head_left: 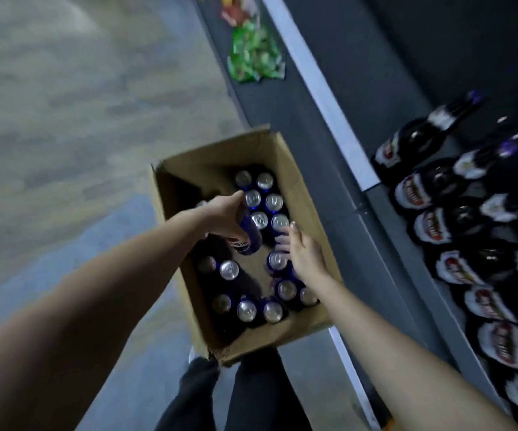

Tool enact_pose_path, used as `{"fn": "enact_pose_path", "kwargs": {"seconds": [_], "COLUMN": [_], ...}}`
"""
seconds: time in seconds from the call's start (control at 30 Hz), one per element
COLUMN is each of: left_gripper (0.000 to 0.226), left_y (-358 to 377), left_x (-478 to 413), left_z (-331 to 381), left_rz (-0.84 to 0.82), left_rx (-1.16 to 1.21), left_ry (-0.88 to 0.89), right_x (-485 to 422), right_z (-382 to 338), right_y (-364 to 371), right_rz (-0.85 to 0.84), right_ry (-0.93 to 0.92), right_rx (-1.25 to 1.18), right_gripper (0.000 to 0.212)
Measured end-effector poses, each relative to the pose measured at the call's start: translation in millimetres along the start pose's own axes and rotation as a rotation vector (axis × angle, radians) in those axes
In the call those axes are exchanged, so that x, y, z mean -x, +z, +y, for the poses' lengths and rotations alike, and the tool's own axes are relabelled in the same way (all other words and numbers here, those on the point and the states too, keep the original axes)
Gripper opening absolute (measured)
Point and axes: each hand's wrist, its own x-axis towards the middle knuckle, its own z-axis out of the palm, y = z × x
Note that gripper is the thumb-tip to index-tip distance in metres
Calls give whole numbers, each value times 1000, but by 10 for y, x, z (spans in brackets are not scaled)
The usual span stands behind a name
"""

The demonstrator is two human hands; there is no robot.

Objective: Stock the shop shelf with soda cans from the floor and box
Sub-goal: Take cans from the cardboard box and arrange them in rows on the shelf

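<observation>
Head view: left grip (223,214) wrapped round blue can (249,241) mid-wall, right grip (302,253) flat, empty, over box (211,155); prob. full-heavy, stiff, slick.

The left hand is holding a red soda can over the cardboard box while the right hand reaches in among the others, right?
No: the head view shows the left hand holding a blue metal soda can, not a red one, over the brown cardboard box while the right hand reaches in among the other silver-topped blue cans.

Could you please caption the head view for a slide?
Left hand holds a blue soda can over the cardboard box; right hand reaches in.
</observation>
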Motion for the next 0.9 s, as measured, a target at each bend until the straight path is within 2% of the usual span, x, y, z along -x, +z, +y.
{"fn": "enact_pose_path", "kwargs": {"seconds": [0.07, 0.17, 0.2, 0.37, 0.43, 0.5, 0.6, 0.67, 0.73, 0.9], "left_gripper": [86, 54, 50, 50, 51, 51, 50, 48, 47, 45], "left_y": [-606, -1430, -1659, -2547, -2766, -2879, -2912, -2878, -2794, -2445], "left_x": [352, 924, 1120, 1980, 2277, 2541, 2784, 2852, 2891, 2863], "left_z": [115, 345, 440, 922, 1113, 1297, 1556, 1747, 1988, 2672], "left_rz": [55, 147, 177, 243, 263, 299, 314, 302, 277, 219], "left_rx": [-5, -19, -31, -107, -84, -84, -125, -186, -270, -416], "left_ry": [24, 142, 175, 193, 188, 183, 179, 189, 219, 321], "right_x": [280, 616, 730, 1192, 1405, 1619, 1974, 2133, 2239, 2459], "right_z": [-494, -1187, -1426, -2332, -2543, -2699, -2882, -2885, -2839, -2590], "right_y": [-51, -112, -132, -331, -445, -545, -586, -577, -631, -1100], "right_rz": [4, 60, 76, 127, 174, 173, 83, 139, 248, 443], "right_ry": [-95, -243, -278, -457, -553, -679, -760, -787, -769, -561], "right_rx": [36, 65, 43, -125, -66, -2, 43, 91, 99, 50], "right_gripper": [43, 44, 45, 45, 57, 68, 31, 39, 46, 57]}}
